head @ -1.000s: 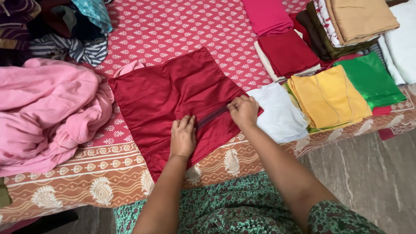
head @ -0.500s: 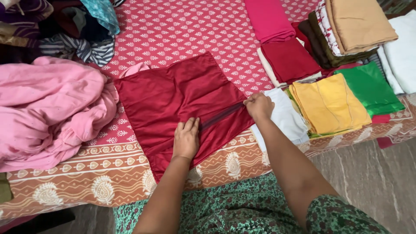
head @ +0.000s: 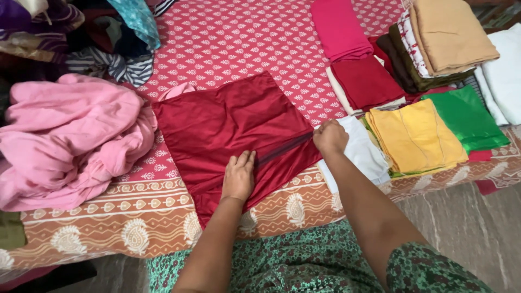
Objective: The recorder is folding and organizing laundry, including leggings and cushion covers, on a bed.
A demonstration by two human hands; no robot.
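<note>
Left hand [head: 239, 176]: flat, fingers extended, pinning maroon cloth [head: 228, 130].
Right hand [head: 330, 137]: closed, pinching the cloth's right edge.
Technique: keep crease taut.

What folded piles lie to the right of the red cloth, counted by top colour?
Right of the red cloth:
Pink pile: 1
Dark red pile: 1
Tan pile: 1
Green pile: 1
Yellow pile: 1
White piles: 2
Total: 7
</note>
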